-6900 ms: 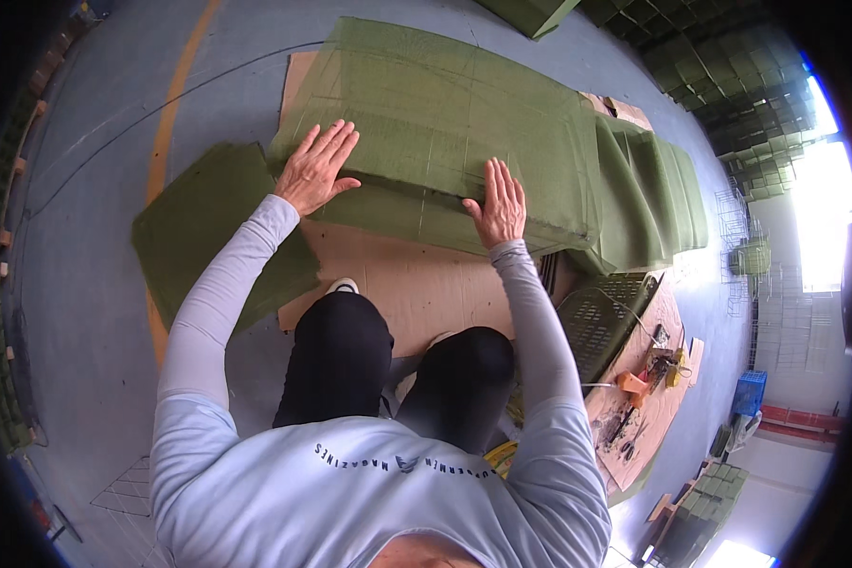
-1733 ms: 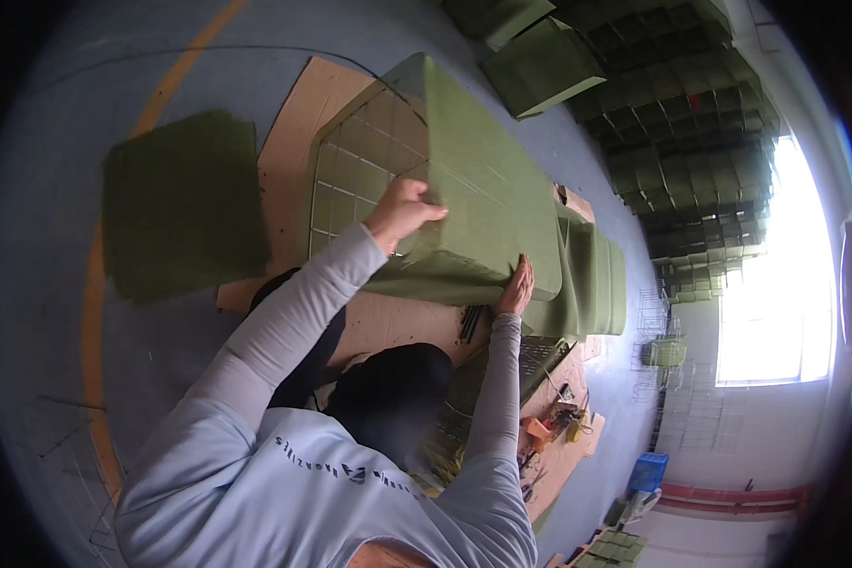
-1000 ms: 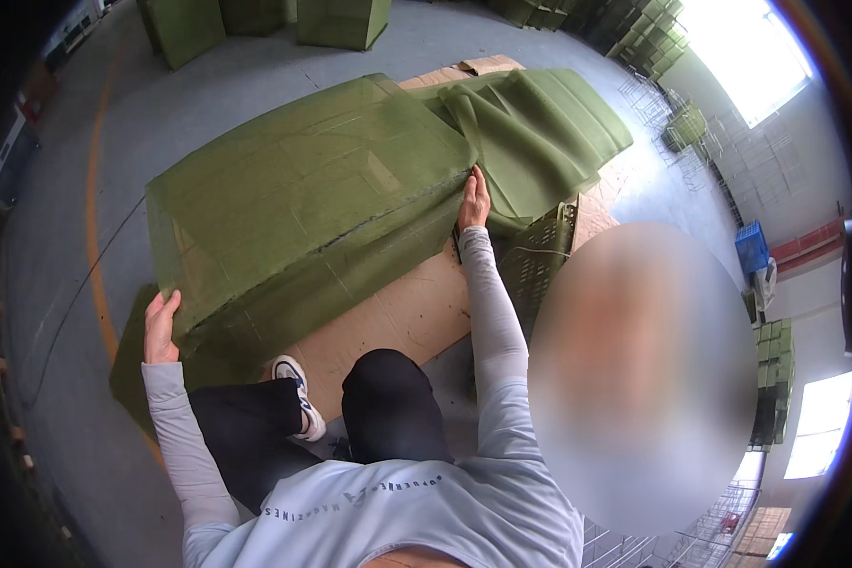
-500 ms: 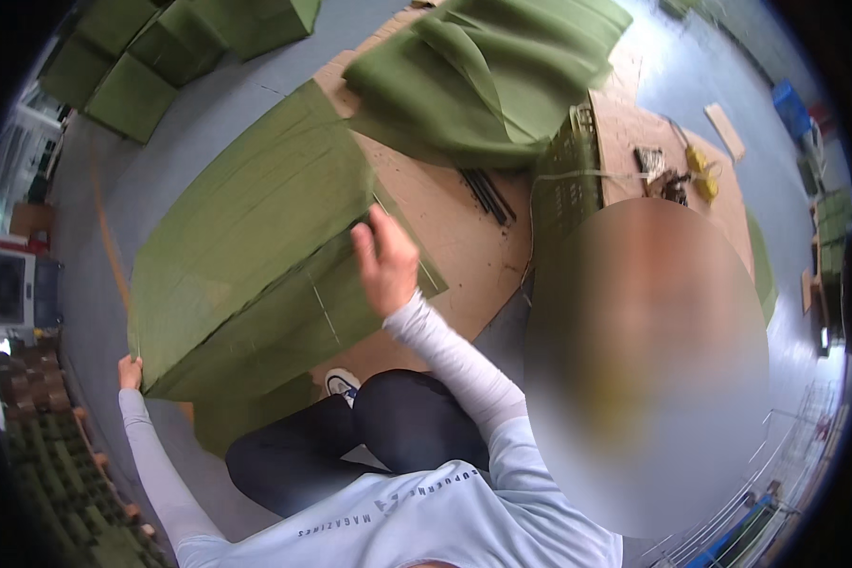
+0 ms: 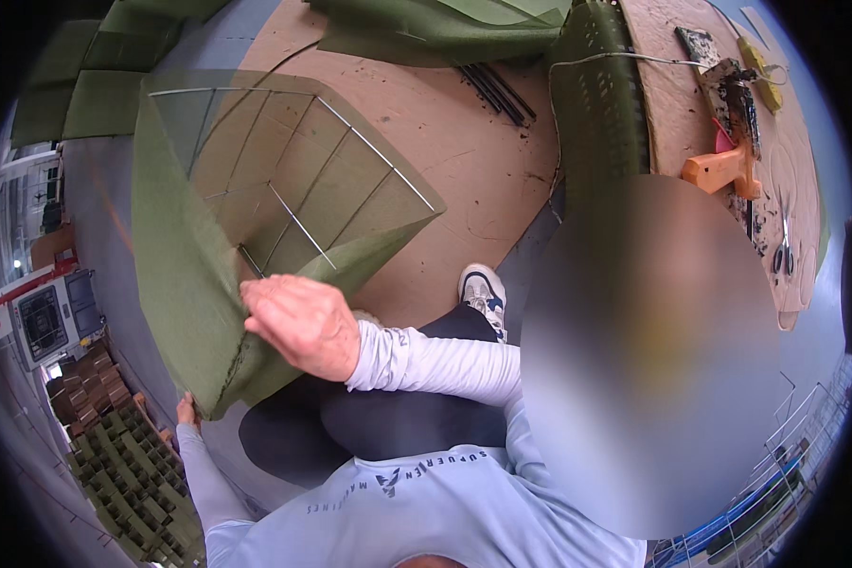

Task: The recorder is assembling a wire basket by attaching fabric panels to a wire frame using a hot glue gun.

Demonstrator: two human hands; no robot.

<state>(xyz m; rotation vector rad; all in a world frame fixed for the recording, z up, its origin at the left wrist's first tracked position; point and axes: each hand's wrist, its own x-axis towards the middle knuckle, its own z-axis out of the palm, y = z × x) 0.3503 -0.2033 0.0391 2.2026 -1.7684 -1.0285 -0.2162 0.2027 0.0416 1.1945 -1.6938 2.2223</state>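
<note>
Green mesh box (image 5: 180, 251) gapes toward the crate (image 5: 592, 114), long axis foreshortened. Left hand (image 5: 188, 411) grips its corner farthest from the crate; right hand (image 5: 305, 325) bunches its fingers (image 5: 267, 301), hold unclear.

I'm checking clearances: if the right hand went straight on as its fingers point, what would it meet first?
Probably the left panel of the green cover, just past the right hand; depth is unclear, so its fingers may be touching it.

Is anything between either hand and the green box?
Nothing visible: the left hand is at a near corner of the box, the right hand at its near side; whether the right one touches it is unclear.
</note>
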